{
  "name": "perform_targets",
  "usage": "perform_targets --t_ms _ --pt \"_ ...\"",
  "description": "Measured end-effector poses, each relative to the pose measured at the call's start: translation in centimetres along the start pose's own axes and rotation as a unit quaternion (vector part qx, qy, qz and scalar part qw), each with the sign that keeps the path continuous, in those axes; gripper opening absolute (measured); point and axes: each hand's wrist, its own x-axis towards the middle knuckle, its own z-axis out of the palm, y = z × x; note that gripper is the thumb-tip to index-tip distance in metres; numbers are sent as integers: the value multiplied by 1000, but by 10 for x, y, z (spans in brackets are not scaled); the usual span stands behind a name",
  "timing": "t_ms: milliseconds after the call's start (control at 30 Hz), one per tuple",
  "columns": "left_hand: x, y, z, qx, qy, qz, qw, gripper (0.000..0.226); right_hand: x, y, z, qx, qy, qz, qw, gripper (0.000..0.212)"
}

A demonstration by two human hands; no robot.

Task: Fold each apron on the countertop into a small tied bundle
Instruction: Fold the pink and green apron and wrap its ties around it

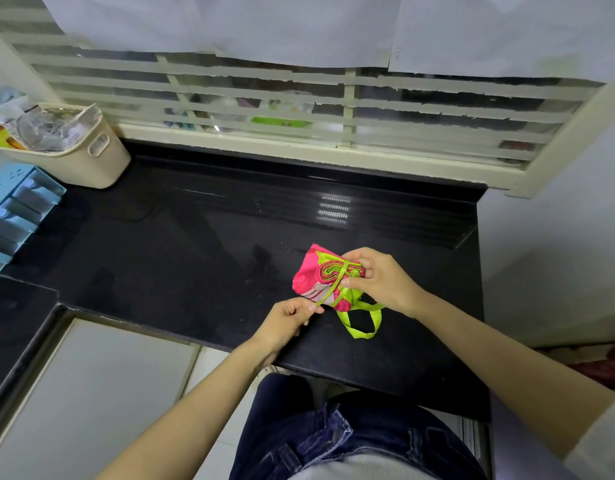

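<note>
A glossy black counter (195, 244) fills the middle of my view. It runs under a slatted window (299, 109) that crosses the top of the frame, with white sheets (212, 26) hanging over the window's upper part. A cream basket (101, 161) stuffed with packets sits at the upper left, and a pale blue organiser (15, 209) is at the left edge just below it.

Right of centre, near the counter's front edge, is the apron (309, 275) - pink with lime-green trim, rolled into a small bundle. I cannot tell whether it rests on the counter or is lifted slightly off it.

Both forearms come up bare from the bottom corners and converge on the bundle. The right hand (379, 278) is turned leftward at the wrist. Its fingers curl over the bundle's right end and its thumb presses in from below, where a green tie (328, 294) crosses the roll.

That tie runs down and left to the left hand (287, 322), which is lower and just left of the bundle. This hand is knuckles-up with the fingers curled in, pinching the tie between thumb and forefinger - the strip looks taut.

A green loop (359, 327) hangs slack below the bundle, lying on the counter. Dark jeans (334, 438) show at the bottom centre.
</note>
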Motion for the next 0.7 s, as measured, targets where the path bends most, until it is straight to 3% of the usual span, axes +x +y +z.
perform_targets --t_ms 133,233,400,533,700 --pt "5 5 -15 39 -47 33 998 23 -4 -7 -11 0 -58 -7 998 35" --pt "18 10 -32 159 -119 43 979 29 -6 -9 -14 -48 -122 -27 991 40" --pt "44 25 -44 439 -195 63 875 19 -9 -14 2 -249 -204 -108 941 35" --pt "54 47 -36 551 -126 88 820 21 -5 -11 8 -373 -214 -165 888 29" --pt "44 46 -10 671 22 107 733 25 -1 4 2 -395 -175 -158 888 31"
